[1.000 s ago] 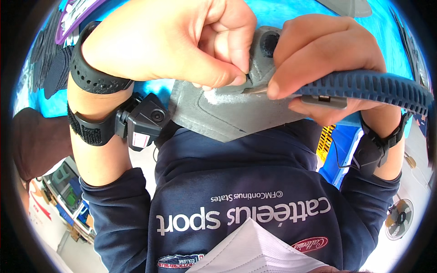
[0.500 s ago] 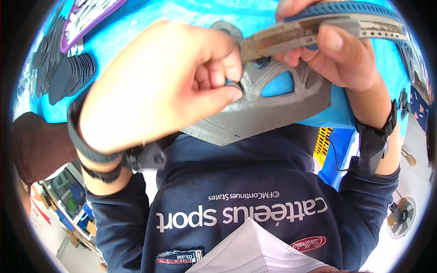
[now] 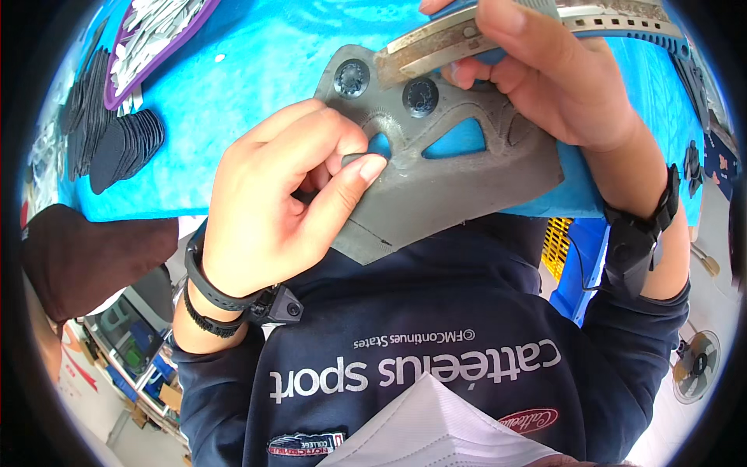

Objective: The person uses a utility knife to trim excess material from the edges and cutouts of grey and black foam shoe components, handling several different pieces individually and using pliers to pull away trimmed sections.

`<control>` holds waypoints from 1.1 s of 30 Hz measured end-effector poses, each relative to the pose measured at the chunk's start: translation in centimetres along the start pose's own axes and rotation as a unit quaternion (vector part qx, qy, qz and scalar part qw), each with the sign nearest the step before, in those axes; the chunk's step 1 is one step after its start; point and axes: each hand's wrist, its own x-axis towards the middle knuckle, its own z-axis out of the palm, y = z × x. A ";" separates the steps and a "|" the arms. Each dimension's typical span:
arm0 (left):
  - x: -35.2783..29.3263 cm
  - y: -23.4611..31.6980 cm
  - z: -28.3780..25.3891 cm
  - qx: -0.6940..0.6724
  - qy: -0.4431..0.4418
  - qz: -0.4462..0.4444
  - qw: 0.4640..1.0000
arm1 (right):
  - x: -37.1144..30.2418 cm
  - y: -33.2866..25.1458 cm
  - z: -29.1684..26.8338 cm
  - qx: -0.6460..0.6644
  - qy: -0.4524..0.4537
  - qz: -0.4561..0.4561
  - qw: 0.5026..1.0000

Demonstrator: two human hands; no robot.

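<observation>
A flat dark grey sheet [image 3: 459, 187] with cut-out openings lies before me, its pointed lower end towards my body. Two black patterned discs [image 3: 352, 79] sit on its upper part. My left hand [image 3: 288, 175] is closed over the sheet's left side. Between its thumb and forefinger shows a small dark piece [image 3: 355, 158] with a rounded edge; I cannot tell if it belongs to the sheet. My right hand [image 3: 556, 86] grips a long tool with a worn metal body and blue ribbed grip [image 3: 428, 50], its tip beside the discs.
Stacks of dark oval pads [image 3: 128, 148] stand on the blue tabletop [image 3: 264, 47] at the left. Behind them is a purple-rimmed tray [image 3: 167, 58] of white pieces. Blue and yellow crates [image 3: 580, 265] stand below the table at the right, and a fan [image 3: 695, 366] is further right.
My left hand has moved down and left, uncovering the sheet's upper end and a disc. The sheet has shifted slightly left. My right hand has shifted the tool slightly up and left, turning it.
</observation>
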 end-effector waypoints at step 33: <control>1.5 -0.4 -0.5 0.207 -0.010 0.185 0.961 | -6.4 1.1 7.8 -0.652 0.104 -0.154 0.735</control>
